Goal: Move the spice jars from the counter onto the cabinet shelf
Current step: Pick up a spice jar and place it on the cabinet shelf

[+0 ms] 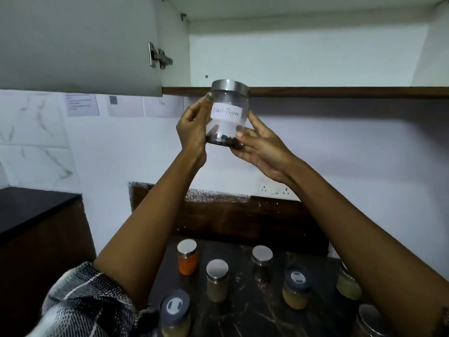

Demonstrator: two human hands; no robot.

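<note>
A clear glass jar [227, 122] with a steel lid and a white label reading "Black Pepper" is raised in front of the open cabinet, its lid level with the dark front edge of the cabinet shelf [340, 91]. My left hand [192, 128] grips its left side and my right hand [261, 144] cups its lower right. A few peppercorns lie at its bottom. On the dark counter [243, 307] below stand several more spice jars, among them an orange one [187, 257] and a tan one [217, 280].
The white cabinet door [80, 45] hangs open at the left, hinge showing. The cabinet interior [303, 57] looks bare. Paper notes are stuck on the wall [82, 105]. A socket [275, 189] sits above the counter. A black countertop [29, 207] is at far left.
</note>
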